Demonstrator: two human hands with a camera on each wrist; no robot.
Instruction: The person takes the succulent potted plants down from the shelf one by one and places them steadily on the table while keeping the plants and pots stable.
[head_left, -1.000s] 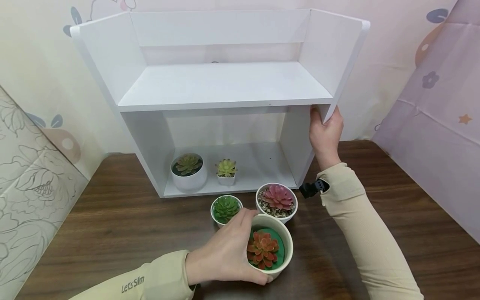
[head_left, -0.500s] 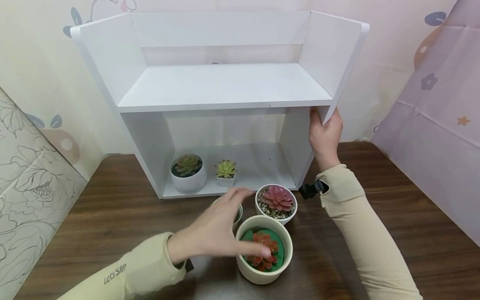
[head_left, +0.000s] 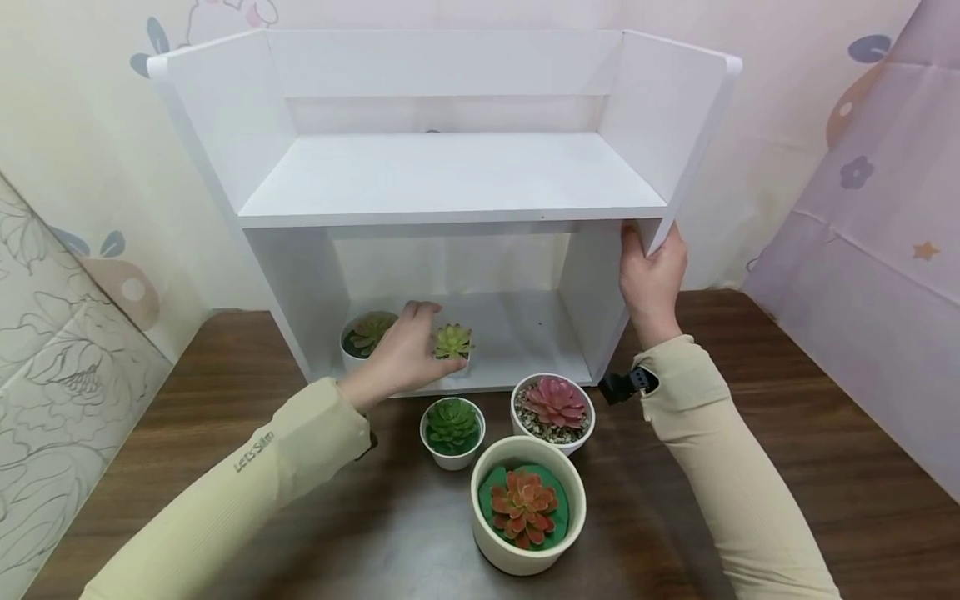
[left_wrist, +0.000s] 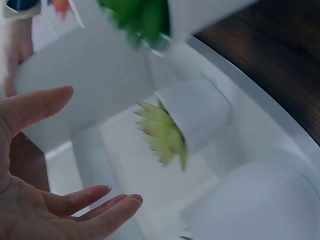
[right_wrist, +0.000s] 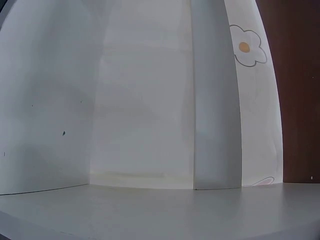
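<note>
Two pots sitting on the shelf's (head_left: 525,333) lower board: small square pot (head_left: 453,345), round pot (head_left: 371,337). Left hand (head_left: 401,354) reaching between them, fingers loosely spread, holding nothing. Right hand (head_left: 651,279) gripping the side panel. Risk: knuckles tipping either pot.

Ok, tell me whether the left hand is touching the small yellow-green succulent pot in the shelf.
Apart. The left wrist view shows white shelf between the open left hand and the small yellow-green succulent pot.
</note>
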